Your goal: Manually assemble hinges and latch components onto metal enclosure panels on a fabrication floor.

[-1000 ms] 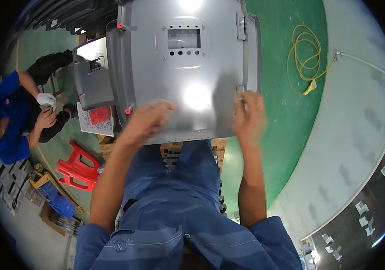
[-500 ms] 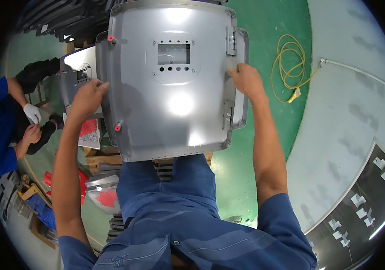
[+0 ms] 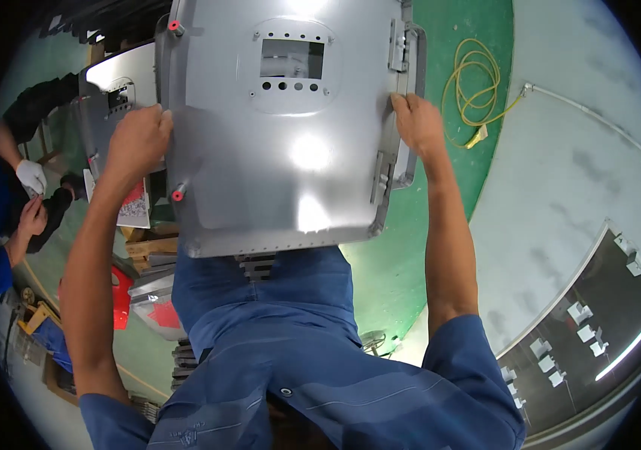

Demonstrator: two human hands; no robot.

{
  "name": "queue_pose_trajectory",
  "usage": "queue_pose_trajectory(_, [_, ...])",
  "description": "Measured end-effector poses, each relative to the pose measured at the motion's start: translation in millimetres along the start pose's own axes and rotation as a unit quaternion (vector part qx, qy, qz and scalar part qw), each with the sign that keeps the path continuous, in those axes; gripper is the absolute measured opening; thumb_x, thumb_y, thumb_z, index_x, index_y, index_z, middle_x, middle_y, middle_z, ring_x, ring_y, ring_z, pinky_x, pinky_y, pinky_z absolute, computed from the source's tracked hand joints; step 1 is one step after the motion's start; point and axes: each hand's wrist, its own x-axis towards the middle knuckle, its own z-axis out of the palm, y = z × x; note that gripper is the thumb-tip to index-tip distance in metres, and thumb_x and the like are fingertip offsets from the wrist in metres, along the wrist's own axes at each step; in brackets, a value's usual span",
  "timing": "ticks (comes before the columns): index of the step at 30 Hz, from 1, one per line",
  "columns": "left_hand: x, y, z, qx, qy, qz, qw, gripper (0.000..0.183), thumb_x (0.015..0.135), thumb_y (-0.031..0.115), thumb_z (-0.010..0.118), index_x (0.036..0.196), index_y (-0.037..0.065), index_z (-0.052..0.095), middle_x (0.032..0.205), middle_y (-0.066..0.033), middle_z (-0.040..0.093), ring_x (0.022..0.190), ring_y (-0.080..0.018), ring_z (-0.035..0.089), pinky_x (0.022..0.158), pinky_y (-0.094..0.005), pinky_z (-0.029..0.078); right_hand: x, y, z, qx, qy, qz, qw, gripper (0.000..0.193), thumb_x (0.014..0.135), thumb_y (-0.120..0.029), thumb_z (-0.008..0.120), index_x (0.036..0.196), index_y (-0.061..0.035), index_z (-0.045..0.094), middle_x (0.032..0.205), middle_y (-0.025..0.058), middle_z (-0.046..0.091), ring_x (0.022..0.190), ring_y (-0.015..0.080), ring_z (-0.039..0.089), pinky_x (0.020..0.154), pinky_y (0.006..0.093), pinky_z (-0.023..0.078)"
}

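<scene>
A large silver sheet-metal panel (image 3: 223, 165) with rounded corners spans the space before my body. It has a rectangular cutout, a row of round holes, two red-tipped posts on its left side and hinge-like brackets on its right. My left hand (image 3: 140, 139) is closed at the left edge, its fingertips partly hidden. On the opposite side, my right hand (image 3: 419, 126) has its fingers closed on the right edge. Another metal rim (image 3: 420, 64) shows behind the panel on that side. The panel's near edge lies over my thighs in the picture.
At the left sits a co-worker with one white-gloved hand (image 3: 31, 176), near another metal panel (image 3: 144, 67). Wooden pallet pieces (image 3: 148, 246) and a red object (image 3: 121, 300) lie lower left. A yellow hose (image 3: 459, 82) coils on the green floor by a pale wall (image 3: 545, 195).
The panel has shifted upward in the picture, looks slightly larger and is a little tilted. Both hands have moved with it, keeping to its two sides.
</scene>
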Motion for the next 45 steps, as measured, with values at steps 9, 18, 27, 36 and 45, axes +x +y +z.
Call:
queue_pose_trajectory(9, [-84.0,-173.8,-37.4,0.0,0.037,-0.01,0.999,0.033,0.088,0.026,0.046,0.075,-0.003,0.053,0.073,-0.0262,0.056,0.073,-0.0443,0.055,0.066,-0.0507,0.042,-25.7,-204.8,-45.6,0.13,-0.01,-0.02,0.991,0.025,0.086,-0.021,0.05,0.073,0.0004,0.051,0.059,0.0218,0.053,0.056,0.0413,0.054,0.051,0.0473,0.042])
queue_pose_trajectory(18, [-158.8,-352.6,-7.8,0.012,0.068,-0.133,0.989,0.028,0.088,0.024,0.047,0.077,-0.001,0.054,0.069,-0.026,0.055,0.068,-0.0443,0.054,0.06,-0.051,0.042,-25.2,-369.4,26.9,0.21,-0.17,0.002,0.963,0.03,0.082,-0.024,0.052,0.072,0.0044,0.048,0.061,0.0243,0.055,0.062,0.0429,0.056,0.056,0.0445,0.044])
queue_pose_trajectory(27, [-83.5,-454.4,100.9,0.019,0.026,-0.195,0.98,0.024,0.089,0.023,0.046,0.083,0.001,0.052,0.075,-0.0245,0.058,0.075,-0.0436,0.057,0.068,-0.0515,0.045,42.1,-430.6,174.0,0.163,-0.273,0.071,0.945,0.028,0.079,-0.014,0.052,0.091,0.0114,0.053,0.084,0.0316,0.06,0.085,0.0457,0.058,0.078,0.0483,0.047])
queue_pose_trajectory(36, [15.1,-492.0,179.2,0.01,0.015,-0.213,0.977,0.024,0.089,0.022,0.045,0.086,0.002,0.057,0.082,-0.0251,0.061,0.078,-0.0403,0.061,0.07,-0.0501,0.048,118.8,-431.1,280.7,0.138,-0.263,0.089,0.951,0.023,0.077,-0.013,0.053,0.089,0.0041,0.062,0.092,0.0266,0.062,0.09,0.043,0.058,0.082,0.0446,0.046])
queue_pose_trajectory(45, [84.2,-493.1,180.9,-0.017,0.042,-0.191,0.981,0.031,0.089,0.023,0.041,0.084,-0.002,0.058,0.082,-0.0268,0.06,0.079,-0.0439,0.058,0.073,-0.0508,0.047,201.1,-424.7,299.8,0.049,-0.278,0.056,0.958,0.028,0.076,-0.014,0.049,0.092,0.0049,0.063,0.097,0.0279,0.061,0.096,0.0424,0.057,0.084,0.0428,0.046])
